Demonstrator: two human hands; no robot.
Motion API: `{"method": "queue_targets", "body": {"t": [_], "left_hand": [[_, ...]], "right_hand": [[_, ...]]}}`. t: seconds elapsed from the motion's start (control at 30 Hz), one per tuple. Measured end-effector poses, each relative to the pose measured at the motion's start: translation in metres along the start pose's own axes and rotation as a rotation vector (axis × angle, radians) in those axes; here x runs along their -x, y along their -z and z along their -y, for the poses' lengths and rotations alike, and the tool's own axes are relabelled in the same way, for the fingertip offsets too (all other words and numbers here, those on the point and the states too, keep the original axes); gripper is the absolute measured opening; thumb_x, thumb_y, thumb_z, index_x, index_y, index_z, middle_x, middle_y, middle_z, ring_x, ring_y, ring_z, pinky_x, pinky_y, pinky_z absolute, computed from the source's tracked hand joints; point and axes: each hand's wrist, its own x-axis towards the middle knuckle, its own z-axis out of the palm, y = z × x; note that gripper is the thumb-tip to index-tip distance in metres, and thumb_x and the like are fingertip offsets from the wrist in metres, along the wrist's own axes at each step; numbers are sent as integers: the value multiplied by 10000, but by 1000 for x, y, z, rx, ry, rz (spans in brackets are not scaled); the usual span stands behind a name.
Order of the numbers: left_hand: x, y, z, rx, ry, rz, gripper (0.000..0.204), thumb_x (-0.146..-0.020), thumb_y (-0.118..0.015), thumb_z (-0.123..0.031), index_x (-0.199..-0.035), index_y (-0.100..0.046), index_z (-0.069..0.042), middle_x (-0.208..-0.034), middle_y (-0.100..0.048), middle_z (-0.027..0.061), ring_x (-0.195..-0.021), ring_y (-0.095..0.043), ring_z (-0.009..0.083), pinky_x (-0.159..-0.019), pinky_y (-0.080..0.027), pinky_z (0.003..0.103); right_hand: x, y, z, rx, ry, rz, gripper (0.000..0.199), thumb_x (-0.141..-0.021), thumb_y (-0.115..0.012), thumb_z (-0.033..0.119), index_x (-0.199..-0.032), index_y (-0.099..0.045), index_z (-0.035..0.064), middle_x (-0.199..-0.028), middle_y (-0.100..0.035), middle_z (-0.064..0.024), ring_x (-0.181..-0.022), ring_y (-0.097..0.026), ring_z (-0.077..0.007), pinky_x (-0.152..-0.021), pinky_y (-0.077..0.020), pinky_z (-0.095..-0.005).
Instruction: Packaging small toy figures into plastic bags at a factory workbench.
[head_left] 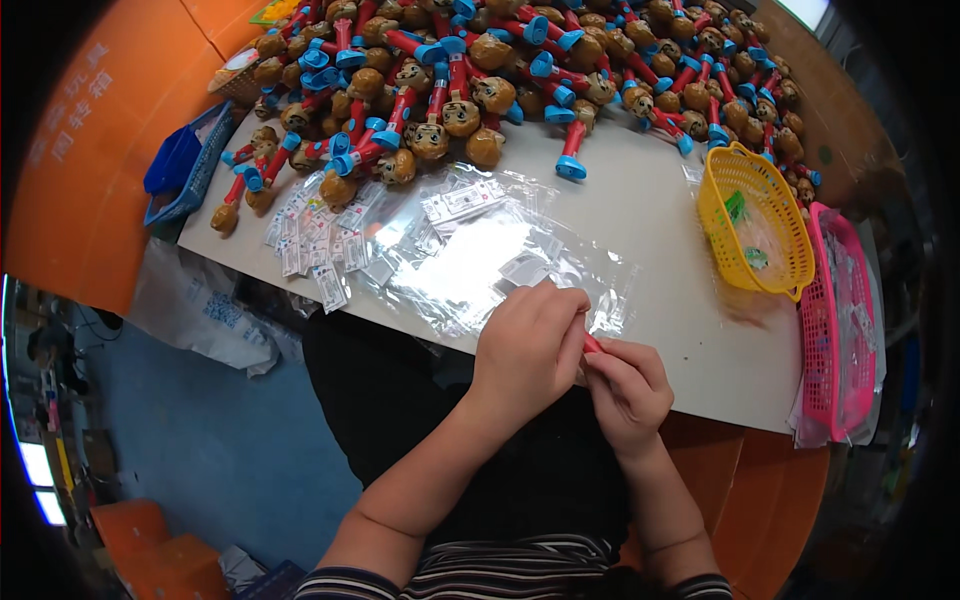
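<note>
Close together at the table's front edge, both my hands are closed around a red toy part [592, 344], which looks like the red stems of the toys on the table. Most of it is hidden by my fingers, and only a short red stretch shows between them. My left hand [528, 345] wraps its upper left end. The fingers of my right hand [630, 393] pinch the lower right side. Just beyond my hands lie clear plastic bags [460, 270], and printed paper slips [325, 240] are spread to their left.
A large heap of toys [460, 115] with brown heads, red stems and blue ends covers the table's far side. A yellow basket [712, 215] and a pink basket [818, 350] stand at the right. The blue basket [190, 190] sits at the table's left edge.
</note>
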Motion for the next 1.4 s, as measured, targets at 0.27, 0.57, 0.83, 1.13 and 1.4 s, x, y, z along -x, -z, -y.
{"method": "queue_targets", "body": {"t": [0.27, 0.57, 0.83, 1.13, 1.4], "left_hand": [[13, 10, 6, -101, 95, -13, 140, -749, -639, 10, -869, -581, -36, -772, -579, 86, -706, -575, 257, -646, -449, 341], [27, 5, 3, -154, 125, -112, 158, -746, -660, -3, -875, -584, -55, -789, -585, 62, -737, -573, 247, -712, -434, 340], [35, 6, -9, -113, 18, -84, 171, -763, -665, -53, -907, -581, -87, -842, -588, 45, -829, -579, 245, -955, -344, 484], [47, 16, -10, -108, 112, -48, 174, -764, -672, -54, -912, -594, -101, -843, -576, 32, -849, -578, 236, -1060, -230, 543], [50, 18, -13, -116, 89, -44, 161, -739, -681, -20, -864, -607, -89, -850, -580, 48, -867, -576, 252, -1047, -258, 555]], "right_hand": [[-1, 27, 1, 87, -220, 197, 448, -714, -717, -34, -1140, -576, -18, -1073, -606, -158, -955, -610, -281, -850, -492, -334], [2, 12, -1, 60, -105, 176, 370, -704, -755, -27, -1043, -607, -17, -959, -642, -131, -855, -635, -213, -758, -519, -290], [4, -11, 13, -553, -706, -63, 255, -691, -787, -18, -880, -617, -4, -842, -649, -34, -728, -607, -85, -622, -501, -222], [-7, 4, -3, -9, -208, 251, 428, -616, -839, 68, -948, -572, 26, -870, -551, -67, -748, -558, -163, -619, -461, -247], [-31, -7, -2, -61, -278, 288, 540, -671, -782, 40, -1150, -533, 51, -1083, -564, -110, -945, -580, -235, -745, -496, -310]]}}
